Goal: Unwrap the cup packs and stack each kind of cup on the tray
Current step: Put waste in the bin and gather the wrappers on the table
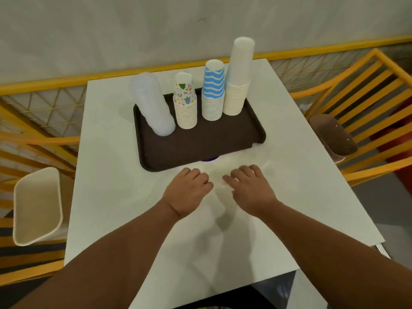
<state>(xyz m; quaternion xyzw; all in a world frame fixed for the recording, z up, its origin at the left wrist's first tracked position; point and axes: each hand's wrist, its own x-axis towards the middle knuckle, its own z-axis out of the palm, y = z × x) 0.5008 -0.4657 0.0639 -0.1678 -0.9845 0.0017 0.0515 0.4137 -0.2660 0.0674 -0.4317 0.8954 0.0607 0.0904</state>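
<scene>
Four stacks of cups stand on the dark tray (223,141), all upside down and in a row. From the left there is a clear plastic stack (153,105) that leans a little to the left, then a patterned stack (185,103), then a blue striped stack (213,90), and last a tall white stack (238,79). They stand just beside each other at the far side of the tray, and the near half of the tray carries nothing. On the bench (116,175) in front of the tray lie both hands. The left hand (189,188) has its fingers bent downward against the surface, and the right hand (249,188) is the same, a little more spread. Between and around them I see a thin, almost invisible film (220,208), most likely the empty wrap of a pack, but it is too faint to say if the fingers pinch it or only press on it. I judge that the stacking is finished or nearly so, and that the step in hand is to gather the loose wrap. The next move calls for pulling the film together into one hand and taking it away without touching the tray, because the leaning clear stack could fall easily. A pale bin (38,206) stands left of the bench and may serve for that.
</scene>
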